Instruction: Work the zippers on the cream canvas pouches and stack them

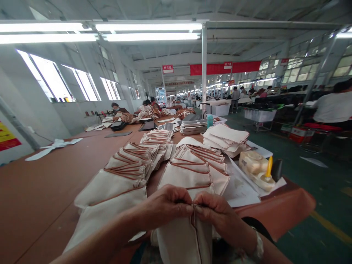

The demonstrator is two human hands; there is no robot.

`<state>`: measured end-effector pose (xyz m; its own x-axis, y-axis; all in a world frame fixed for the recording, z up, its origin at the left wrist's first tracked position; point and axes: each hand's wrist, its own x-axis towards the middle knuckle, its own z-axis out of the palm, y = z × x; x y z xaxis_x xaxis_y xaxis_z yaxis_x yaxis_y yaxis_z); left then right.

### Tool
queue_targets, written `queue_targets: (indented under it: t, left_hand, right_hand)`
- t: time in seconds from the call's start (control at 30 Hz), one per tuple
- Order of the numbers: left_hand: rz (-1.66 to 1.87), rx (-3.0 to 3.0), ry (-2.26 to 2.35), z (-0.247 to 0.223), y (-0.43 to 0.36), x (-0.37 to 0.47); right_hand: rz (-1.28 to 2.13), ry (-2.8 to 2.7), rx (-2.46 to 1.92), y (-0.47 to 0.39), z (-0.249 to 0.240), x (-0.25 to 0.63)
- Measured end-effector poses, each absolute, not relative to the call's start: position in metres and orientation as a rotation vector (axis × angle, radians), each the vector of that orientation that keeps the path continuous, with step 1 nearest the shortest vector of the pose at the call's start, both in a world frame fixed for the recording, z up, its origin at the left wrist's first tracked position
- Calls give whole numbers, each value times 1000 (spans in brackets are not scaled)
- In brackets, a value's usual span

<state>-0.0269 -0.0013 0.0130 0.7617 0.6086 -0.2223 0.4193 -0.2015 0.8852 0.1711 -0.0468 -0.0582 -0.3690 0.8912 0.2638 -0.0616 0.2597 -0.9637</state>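
My left hand (172,201) and my right hand (213,209) meet thumb to thumb at the top of a cream fabric piece (178,238) with a brown-edged seam running down it. Both hands are closed, pinching the seam's upper end between thumbs and bent fingers. The piece hangs toward me, and its lower part leaves the view. Just beyond my hands lies a fanned stack of cream pieces with brown edging (189,170). Another long overlapping row of such pieces (118,179) stretches away on the left.
The brown table (63,183) carries flat cream panels (227,135) and a glue container with a yellow-handled tool (269,167) at the right. A teal cylinder (209,121) and grey stacked panels (194,126) stand farther back. Several people sit beyond; a metal post (204,73) rises behind the table.
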Motion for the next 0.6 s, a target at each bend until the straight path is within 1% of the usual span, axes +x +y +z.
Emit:
queue_targets:
  t: [0.13, 0.33, 0.47, 0.6]
  left_hand:
    - [233, 1852, 816, 2, -7, -28]
    - [274, 1933, 933, -18, -6, -30]
    - [314, 2106, 973, -21, -7, -29]
    - [350, 2334, 964, -18, -8, -31]
  right_hand:
    - [1343, -1671, -775, -44, -62, 174]
    - [1308, -1635, -919, -44, -64, 169]
    - [1282, -1575, -965, -43, -65, 163]
    - [1335, -1579, -971, -39, -65, 163]
